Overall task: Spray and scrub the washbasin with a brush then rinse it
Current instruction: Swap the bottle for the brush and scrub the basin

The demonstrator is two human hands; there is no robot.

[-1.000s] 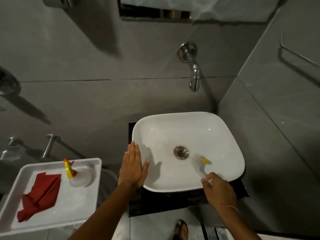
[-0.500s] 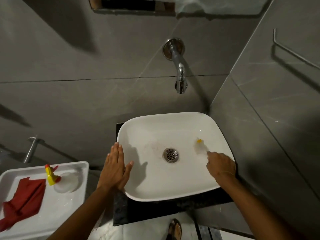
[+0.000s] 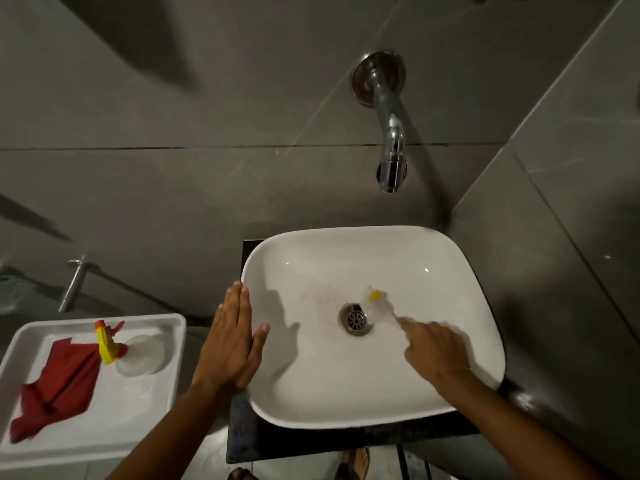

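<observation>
One white, square ceramic washbasin (image 3: pixel 398 258) holds one round metal drain (image 3: pixel 356 319). The right hand (image 3: pixel 434 351) grips one blurred clear brush with a yellow tip (image 3: pixel 375 297) at the drain's one o'clock. The left hand (image 3: pixel 231 344) lies flat, fingers spread, on the nine o'clock rim. One white tray (image 3: pixel 145 410) holds one red cloth (image 3: pixel 57 386) and one spray bottle (image 3: pixel 133 353).

Right hand (image 3: pixel 438 353) scrubbing washbasin (image 3: pixel 433 403) with brush (image 3: pixel 375 296) (blurred).

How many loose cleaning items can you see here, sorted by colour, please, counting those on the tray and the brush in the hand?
Red: 1, the cloth on the white tray.
Yellow and red: 1, the spray bottle lying on the tray.
Clear with yellow: 1, the brush in the right hand, blurred.
Total: 3.
</observation>
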